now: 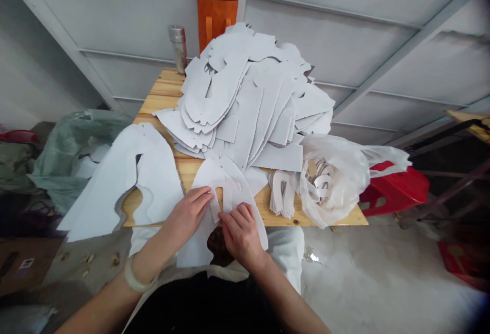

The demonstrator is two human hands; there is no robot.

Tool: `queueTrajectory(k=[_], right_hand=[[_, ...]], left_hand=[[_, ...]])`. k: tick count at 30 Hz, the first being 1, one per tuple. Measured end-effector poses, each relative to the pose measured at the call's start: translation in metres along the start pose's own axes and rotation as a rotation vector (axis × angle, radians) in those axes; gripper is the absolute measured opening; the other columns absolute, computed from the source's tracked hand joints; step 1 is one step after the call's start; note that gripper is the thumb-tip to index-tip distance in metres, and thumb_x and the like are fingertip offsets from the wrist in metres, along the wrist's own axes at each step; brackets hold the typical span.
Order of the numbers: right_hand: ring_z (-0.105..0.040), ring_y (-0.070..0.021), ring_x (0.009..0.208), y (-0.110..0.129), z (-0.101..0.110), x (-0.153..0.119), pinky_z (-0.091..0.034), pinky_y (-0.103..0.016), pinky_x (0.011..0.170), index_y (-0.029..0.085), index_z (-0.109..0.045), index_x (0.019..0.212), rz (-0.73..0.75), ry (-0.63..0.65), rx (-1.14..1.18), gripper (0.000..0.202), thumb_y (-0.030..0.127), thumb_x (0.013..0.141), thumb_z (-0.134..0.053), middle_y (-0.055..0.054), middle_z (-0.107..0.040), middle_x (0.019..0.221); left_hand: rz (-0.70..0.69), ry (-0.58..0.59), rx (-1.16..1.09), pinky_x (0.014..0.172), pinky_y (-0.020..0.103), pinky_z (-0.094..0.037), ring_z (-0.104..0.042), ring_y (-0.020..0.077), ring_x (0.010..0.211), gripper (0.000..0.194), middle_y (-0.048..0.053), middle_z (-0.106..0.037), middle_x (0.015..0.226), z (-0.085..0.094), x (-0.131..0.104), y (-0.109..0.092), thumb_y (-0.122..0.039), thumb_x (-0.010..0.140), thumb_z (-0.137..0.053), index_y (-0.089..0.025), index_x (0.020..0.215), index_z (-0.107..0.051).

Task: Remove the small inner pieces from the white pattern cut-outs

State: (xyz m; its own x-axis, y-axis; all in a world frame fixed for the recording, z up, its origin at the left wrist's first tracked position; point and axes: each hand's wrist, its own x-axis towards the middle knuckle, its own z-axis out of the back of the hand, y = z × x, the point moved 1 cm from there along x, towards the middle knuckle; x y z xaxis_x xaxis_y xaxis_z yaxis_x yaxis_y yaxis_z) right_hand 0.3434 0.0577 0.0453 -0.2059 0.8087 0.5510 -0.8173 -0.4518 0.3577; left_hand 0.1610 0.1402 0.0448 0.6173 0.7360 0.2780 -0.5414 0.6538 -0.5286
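A white cut-out sheet (250, 191) lies at the table's front edge and hangs over my lap. On its middle sits a small U-shaped white piece (227, 196) around a narrow slot. My left hand (191, 214) rests on the sheet's left side, fingers together, with its fingertips on the small piece's left arm. At the piece's lower end, my right hand (241, 232) has its fingers bent and pinched; what lies between them is too small to tell. To the right, a stack of similar U-shaped pieces (282, 194) stands beside a clear plastic bag (344, 181) holding more of them.
A big heap of white cut sheets (245, 94) covers the wooden table's (164, 89) middle and back. Larger sheets (161, 171) overhang the left front edge. Behind stand a metal flask (178, 48) and an orange bag (216, 13). A green bag (61, 155) is left, a red stool (406, 188) right.
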Motion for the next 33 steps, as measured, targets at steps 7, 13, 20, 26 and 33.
queueTrajectory(k=[7, 13, 20, 26, 33], right_hand=[[-0.053, -0.0234, 0.081, -0.002, -0.004, -0.004, -0.054, -0.045, 0.085, 0.017, -0.068, 0.107, -0.014, -0.052, 0.098, 0.027, 0.004, 0.097, -0.047, -0.005, -0.058, 0.076], [-0.056, -0.0236, 0.083, 0.0, -0.002, -0.006, -0.057, -0.045, 0.084, 0.015, -0.068, 0.112, 0.018, -0.069, 0.081, 0.025, 0.004, 0.097, -0.052, -0.007, -0.064, 0.081], [-0.065, -0.0241, 0.096, -0.003, 0.012, -0.028, -0.058, -0.046, 0.09, 0.018, -0.066, 0.13, 0.172, -0.148, 0.098, 0.039, 0.004, 0.094, -0.058, -0.009, -0.077, 0.107], [-0.065, -0.0251, 0.111, -0.007, 0.019, -0.046, -0.057, -0.046, 0.091, 0.021, -0.068, 0.124, 0.174, -0.005, 0.184, 0.035, 0.007, 0.095, -0.054, -0.008, -0.077, 0.118], [-0.063, -0.0238, 0.109, -0.002, 0.027, -0.035, -0.054, -0.045, 0.092, 0.023, -0.07, 0.108, 0.029, 0.001, 0.361, 0.021, 0.01, 0.098, -0.056, -0.005, -0.077, 0.118]], left_hand=[[0.005, -0.016, -0.002, 0.109, 0.046, -0.055, -0.063, 0.0252, 0.126, 0.032, 0.012, -0.065, 0.137, -0.002, -0.001, 0.0, -0.017, 0.103, -0.045, -0.019, 0.128, -0.065], [-0.012, -0.025, 0.024, 0.106, 0.046, -0.057, -0.065, 0.0254, 0.122, 0.028, 0.012, -0.067, 0.132, 0.0, 0.003, -0.002, -0.018, 0.104, -0.045, -0.018, 0.117, -0.07], [0.008, 0.011, 0.027, 0.106, 0.046, -0.057, -0.065, 0.0257, 0.121, 0.028, 0.011, -0.068, 0.13, 0.005, 0.009, -0.007, -0.019, 0.103, -0.046, -0.02, 0.112, -0.072], [-0.007, 0.022, 0.045, 0.109, 0.047, -0.055, -0.063, 0.0259, 0.126, 0.029, 0.01, -0.065, 0.136, 0.002, 0.005, -0.004, -0.019, 0.103, -0.046, -0.021, 0.119, -0.07], [-0.191, 0.092, 0.052, 0.116, 0.049, -0.051, -0.053, 0.0276, 0.139, 0.033, 0.012, -0.06, 0.145, 0.014, -0.006, -0.018, -0.01, 0.1, -0.047, -0.018, 0.126, -0.066]])
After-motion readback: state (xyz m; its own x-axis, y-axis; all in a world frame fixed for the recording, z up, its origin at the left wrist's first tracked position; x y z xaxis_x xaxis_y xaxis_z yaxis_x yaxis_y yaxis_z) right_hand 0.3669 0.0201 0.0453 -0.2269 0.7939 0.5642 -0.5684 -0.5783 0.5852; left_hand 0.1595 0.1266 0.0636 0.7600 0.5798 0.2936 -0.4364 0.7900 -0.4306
